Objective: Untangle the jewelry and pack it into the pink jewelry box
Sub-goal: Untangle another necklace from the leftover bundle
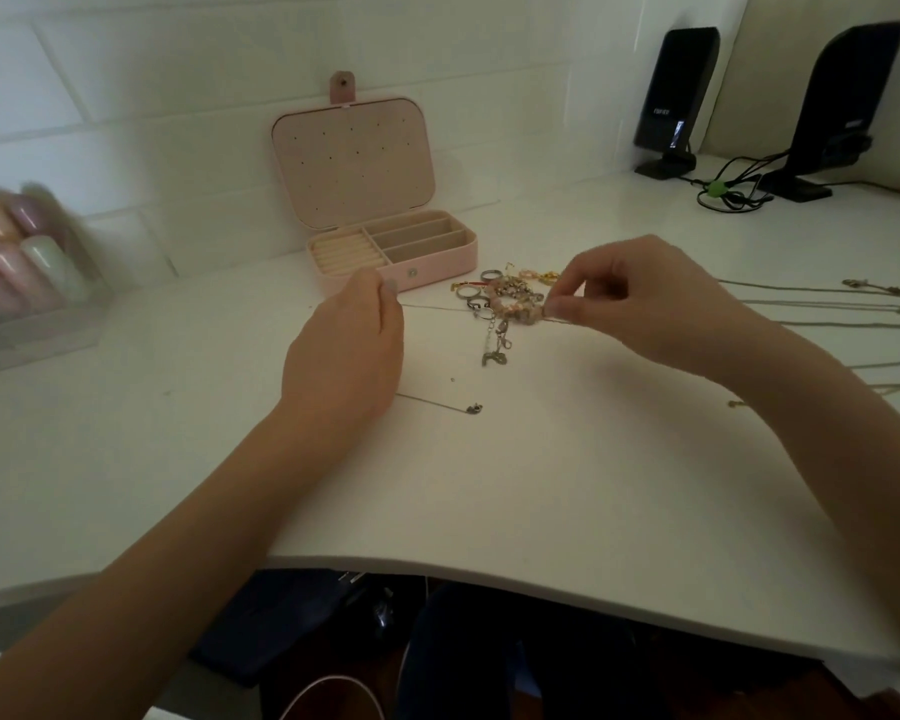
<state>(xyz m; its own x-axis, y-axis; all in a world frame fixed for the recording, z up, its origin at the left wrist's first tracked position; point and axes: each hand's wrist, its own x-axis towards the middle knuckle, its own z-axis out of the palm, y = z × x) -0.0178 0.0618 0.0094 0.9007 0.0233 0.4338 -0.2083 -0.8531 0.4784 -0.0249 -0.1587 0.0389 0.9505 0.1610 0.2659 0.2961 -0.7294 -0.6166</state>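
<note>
Two hands work one thin chain: the left hand pinches its end, the right hand pinches it at the jewelry tangle. Draw gently outward, keeping slack. Beyond the left hand, the pink jewelry box sits open.

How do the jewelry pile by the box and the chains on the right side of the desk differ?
The jewelry pile is bunched and tangled; the chains on the right lie stretched out, apart. The pile mixes rings and beads; those are thin chains. The right hand pinches at the pile. Neither is in the pink jewelry box.
</note>
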